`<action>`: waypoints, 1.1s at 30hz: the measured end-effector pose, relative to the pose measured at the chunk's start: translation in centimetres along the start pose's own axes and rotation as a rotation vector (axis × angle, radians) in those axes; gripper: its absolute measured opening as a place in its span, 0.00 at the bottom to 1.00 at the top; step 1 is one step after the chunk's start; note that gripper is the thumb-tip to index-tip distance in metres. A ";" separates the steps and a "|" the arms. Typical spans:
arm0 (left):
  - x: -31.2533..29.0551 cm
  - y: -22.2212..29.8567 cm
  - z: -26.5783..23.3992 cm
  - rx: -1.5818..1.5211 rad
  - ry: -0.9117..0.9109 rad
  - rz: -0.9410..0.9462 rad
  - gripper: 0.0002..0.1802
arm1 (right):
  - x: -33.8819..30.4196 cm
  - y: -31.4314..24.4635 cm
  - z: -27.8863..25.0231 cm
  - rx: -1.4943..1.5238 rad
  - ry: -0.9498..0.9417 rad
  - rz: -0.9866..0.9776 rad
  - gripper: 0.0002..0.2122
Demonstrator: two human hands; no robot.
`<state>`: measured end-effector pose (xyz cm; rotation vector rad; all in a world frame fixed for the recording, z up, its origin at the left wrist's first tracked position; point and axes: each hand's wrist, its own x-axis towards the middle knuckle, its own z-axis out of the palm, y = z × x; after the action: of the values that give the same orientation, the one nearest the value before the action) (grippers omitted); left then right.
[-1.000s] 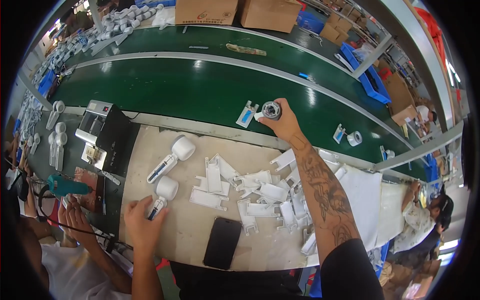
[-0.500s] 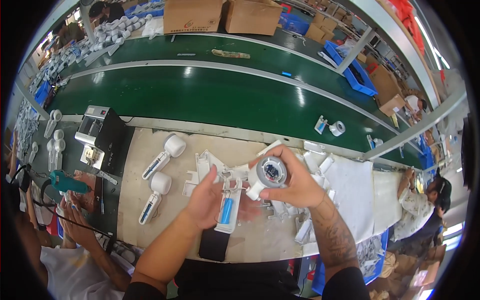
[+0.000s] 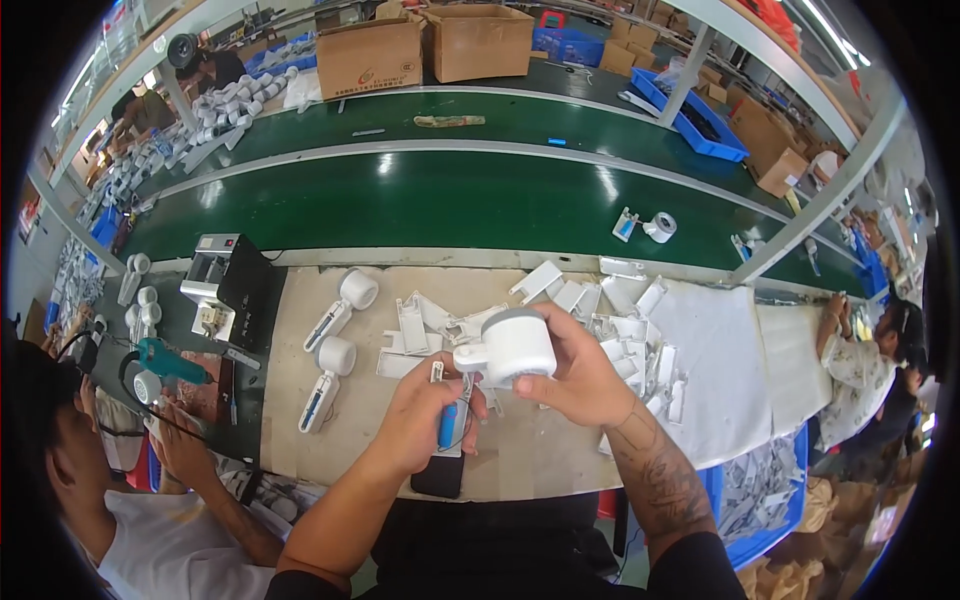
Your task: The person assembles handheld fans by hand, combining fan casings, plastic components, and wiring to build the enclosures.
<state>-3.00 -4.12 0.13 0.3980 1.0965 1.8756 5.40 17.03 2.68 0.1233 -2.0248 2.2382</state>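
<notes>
In the head view, the right-hand grip (image 3: 575, 375) clasps a white drum (image 3: 520, 350); just left, the left-hand grip (image 3: 425, 415) pinches its open handle (image 3: 453, 452). The casing looks light, stiff, slippery: best held around the drum's sides, sparing the blue cell (image 3: 446, 426).

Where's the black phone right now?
Head view, lower middle: the black phone lies at the near edge of the beige worktop, partly hidden by the white handle in the left hand.
</notes>
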 end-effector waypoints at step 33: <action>-1.4 -1.3 1.5 0.147 -0.006 -0.039 0.15 | 3.4 -4.4 -1.2 -0.378 -0.353 0.322 0.25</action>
<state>-0.55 -4.21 0.17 0.4615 1.2335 1.7643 2.70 18.80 7.40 0.1770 -2.7992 2.0605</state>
